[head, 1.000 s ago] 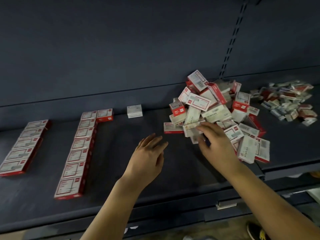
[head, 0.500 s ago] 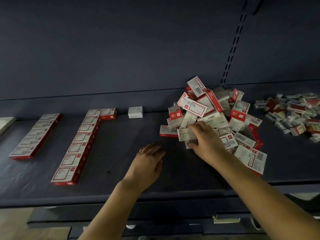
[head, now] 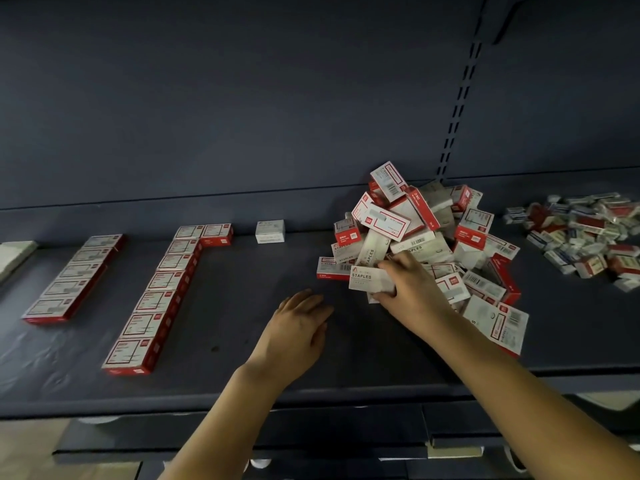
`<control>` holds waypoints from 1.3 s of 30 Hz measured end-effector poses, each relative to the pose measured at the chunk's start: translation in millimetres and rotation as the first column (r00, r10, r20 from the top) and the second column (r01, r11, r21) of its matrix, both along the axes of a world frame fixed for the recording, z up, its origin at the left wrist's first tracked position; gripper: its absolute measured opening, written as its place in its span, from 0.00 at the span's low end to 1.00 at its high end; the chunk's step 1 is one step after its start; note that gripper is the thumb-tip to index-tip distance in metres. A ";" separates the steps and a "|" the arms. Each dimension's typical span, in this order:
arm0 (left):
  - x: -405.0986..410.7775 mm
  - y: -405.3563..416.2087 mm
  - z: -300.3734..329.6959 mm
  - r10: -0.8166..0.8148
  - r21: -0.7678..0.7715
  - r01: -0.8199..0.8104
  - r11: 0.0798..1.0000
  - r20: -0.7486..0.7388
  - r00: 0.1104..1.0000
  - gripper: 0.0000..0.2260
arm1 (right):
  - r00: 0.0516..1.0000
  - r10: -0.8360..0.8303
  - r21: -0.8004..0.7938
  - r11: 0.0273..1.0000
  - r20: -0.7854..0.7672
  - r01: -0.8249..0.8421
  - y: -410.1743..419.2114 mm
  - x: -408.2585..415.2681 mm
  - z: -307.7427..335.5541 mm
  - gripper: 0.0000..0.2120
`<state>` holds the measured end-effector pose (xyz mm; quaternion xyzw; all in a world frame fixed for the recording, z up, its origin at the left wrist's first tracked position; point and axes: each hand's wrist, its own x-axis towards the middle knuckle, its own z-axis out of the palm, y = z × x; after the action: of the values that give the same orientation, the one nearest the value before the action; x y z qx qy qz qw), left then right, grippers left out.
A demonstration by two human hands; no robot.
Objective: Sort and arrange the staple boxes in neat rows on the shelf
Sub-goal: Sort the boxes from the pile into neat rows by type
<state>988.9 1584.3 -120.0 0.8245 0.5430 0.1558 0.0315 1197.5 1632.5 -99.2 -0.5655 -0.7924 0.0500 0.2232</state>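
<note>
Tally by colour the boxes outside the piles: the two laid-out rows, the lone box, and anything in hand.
Red boxes, left row: 5
Red boxes, L-shaped row: 8
Lone white box: 1
Held white box, in right hand: 1
Total: 15 (13 red, 2 white)

Dark shelf (head: 242,382) with two box rows (head: 152,299), one white box (head: 270,231), two heaps (head: 433,237).

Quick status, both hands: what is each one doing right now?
Left hand: open, fingers relaxed over the shelf, holding nothing.
Right hand: grips a white STAPLES box at the pile's edge.
</note>
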 end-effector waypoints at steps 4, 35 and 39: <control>-9.4 -0.9 1.4 0.017 0.035 -0.017 0.999 0.000 1.000 0.13 | 0.996 0.042 0.112 0.993 -0.076 -0.033 -2.4 -2.6 0.9 0.24; -332.4 -65.6 47.6 0.062 0.350 -0.133 0.927 0.208 0.976 0.18 | 0.957 0.223 0.232 0.956 -0.187 -0.178 -71.3 -327.3 31.3 0.21; -374.0 -64.0 46.3 -0.008 0.413 -0.059 0.909 0.160 0.987 0.20 | 0.952 0.249 0.182 0.959 -0.179 -0.217 -77.5 -388.0 25.5 0.22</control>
<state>614.9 1520.4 -73.7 0.7901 0.5037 0.3333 -0.1042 809.5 1555.0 -73.7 -0.4401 -0.8286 0.0687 0.3392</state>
